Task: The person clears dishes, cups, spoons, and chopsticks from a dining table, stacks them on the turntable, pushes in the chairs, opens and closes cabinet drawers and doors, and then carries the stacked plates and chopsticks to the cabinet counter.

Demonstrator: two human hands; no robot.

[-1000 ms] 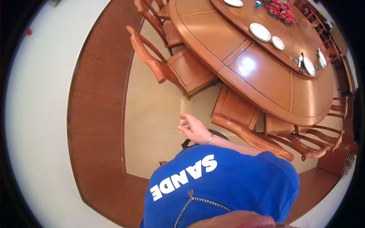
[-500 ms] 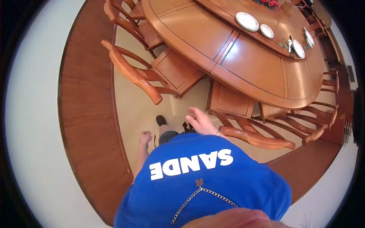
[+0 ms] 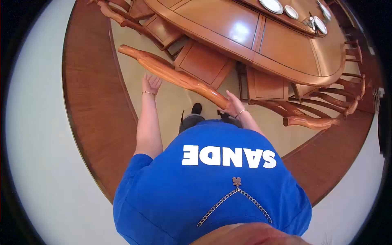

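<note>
A wooden chair (image 3: 175, 77) stands with its curved back rail towards me and its seat (image 3: 204, 63) partly under the round table's edge. My left hand (image 3: 152, 83) is just below the left part of the rail, fingers apart, with nothing in it. At the right end of the rail is my right hand (image 3: 232, 105), its thumb raised and its palm close to or against the wood. The fingers of that hand are partly hidden, and whether they grip the rail cannot be made out.
The round wooden table (image 3: 286, 49) carries a raised turntable with white plates (image 3: 291, 12). A second chair (image 3: 308, 121) is to the right, with more beyond it. Another chair (image 3: 110, 14) stands at the upper left. Brown wood flooring (image 3: 90, 102) borders the pale tiles.
The view has turned and moved closer to the chair. My left hand has come into view and risen towards the rail. My right hand has reached the rail's right end.
</note>
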